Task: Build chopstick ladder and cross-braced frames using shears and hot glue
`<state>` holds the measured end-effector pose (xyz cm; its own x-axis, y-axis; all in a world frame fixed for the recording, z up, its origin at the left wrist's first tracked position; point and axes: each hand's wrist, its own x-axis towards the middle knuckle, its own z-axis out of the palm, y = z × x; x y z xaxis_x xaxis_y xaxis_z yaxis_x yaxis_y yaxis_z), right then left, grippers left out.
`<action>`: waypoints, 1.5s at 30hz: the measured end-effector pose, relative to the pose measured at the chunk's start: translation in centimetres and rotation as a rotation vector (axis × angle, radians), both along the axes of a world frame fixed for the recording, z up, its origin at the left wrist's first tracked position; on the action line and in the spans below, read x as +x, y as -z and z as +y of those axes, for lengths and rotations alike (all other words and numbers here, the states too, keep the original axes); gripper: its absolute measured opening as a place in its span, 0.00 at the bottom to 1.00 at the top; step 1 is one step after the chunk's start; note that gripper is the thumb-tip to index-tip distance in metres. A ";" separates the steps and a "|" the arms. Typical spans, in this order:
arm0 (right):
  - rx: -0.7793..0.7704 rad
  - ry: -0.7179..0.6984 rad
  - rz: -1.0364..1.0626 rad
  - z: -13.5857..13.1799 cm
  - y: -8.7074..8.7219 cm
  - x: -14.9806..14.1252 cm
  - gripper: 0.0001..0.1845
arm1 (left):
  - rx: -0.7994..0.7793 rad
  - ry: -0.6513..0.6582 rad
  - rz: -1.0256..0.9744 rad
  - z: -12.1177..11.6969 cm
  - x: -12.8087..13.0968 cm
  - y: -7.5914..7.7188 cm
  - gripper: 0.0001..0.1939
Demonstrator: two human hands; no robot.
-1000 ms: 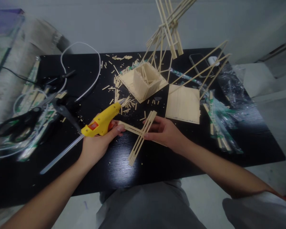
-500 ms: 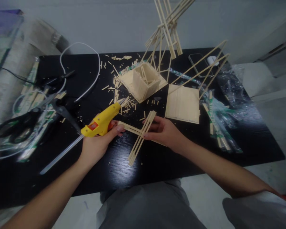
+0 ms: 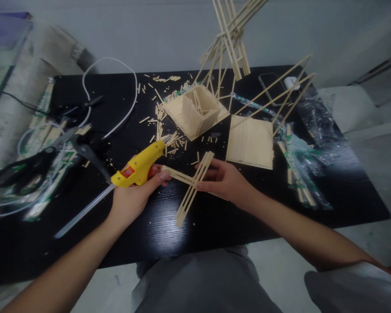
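My left hand [image 3: 135, 195] is closed around a yellow glue gun [image 3: 138, 163], whose clear glue stick [image 3: 84, 211] pokes out toward the near left. The thumb and fingertips of that same hand also pinch the left end of a wooden stick cross [image 3: 193, 182]. Two narrow frames of thin sticks make up the cross, one laid over the other at an angle. Near the crossing point, my right hand [image 3: 226, 180] grips it between thumb and fingers. Part of the cross's right arm is hidden behind the right hand.
Beyond the hands stand a stick-built box on a base [image 3: 200, 111] with a tall stick frame and a square stick panel [image 3: 250, 141]. Scissors [image 3: 26, 171] and cables lie left. Offcuts [image 3: 159, 113] litter the middle. Wrapped sticks [image 3: 303, 174] and a phone [image 3: 272, 87] are right.
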<state>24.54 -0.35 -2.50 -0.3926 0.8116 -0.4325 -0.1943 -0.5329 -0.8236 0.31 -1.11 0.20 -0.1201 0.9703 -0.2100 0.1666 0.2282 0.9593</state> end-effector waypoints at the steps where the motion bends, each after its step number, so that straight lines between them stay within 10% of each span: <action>1: 0.001 0.003 -0.001 0.0 0.0 0.0 0.33 | 0.002 0.001 0.008 0.0 0.0 0.0 0.17; 45: 0.038 -0.005 0.024 0.0 0.2 -0.1 0.33 | 0.017 0.007 -0.024 0.1 -0.1 0.6 0.17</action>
